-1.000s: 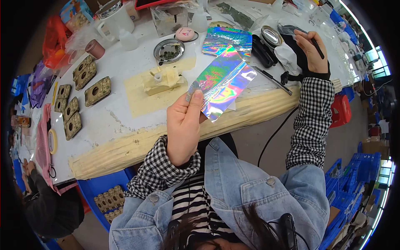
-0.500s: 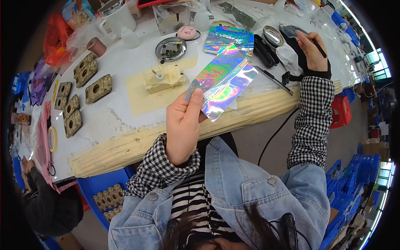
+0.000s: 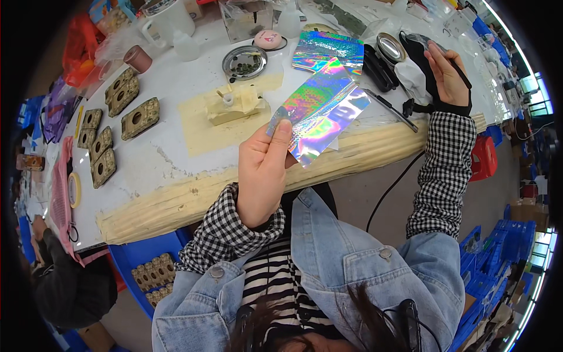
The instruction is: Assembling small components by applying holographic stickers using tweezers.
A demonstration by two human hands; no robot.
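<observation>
My left hand point(image 3: 263, 170) pinches the lower corner of a shiny holographic sheet point(image 3: 319, 109) and holds it up above the table's front edge. A second holographic sheet point(image 3: 328, 50) lies flat on the table behind it. My right hand point(image 3: 447, 76) reaches far right over black and white cloth items point(image 3: 414, 70) and grips a thin dark stick-like tool point(image 3: 459, 58). Both sleeves are black-and-white checked.
A cream block point(image 3: 234, 102) rests on a tan paper at table centre. A metal dish point(image 3: 245, 61) with dark bits, a pink round case point(image 3: 269, 39) and several studded brown pieces point(image 3: 139, 117) lie around. A black cable point(image 3: 392, 190) hangs off the table edge point(image 3: 176, 202).
My left hand has lifted the holographic sheet slightly up and toward the right. My right hand stays over the cloth items at far right.
</observation>
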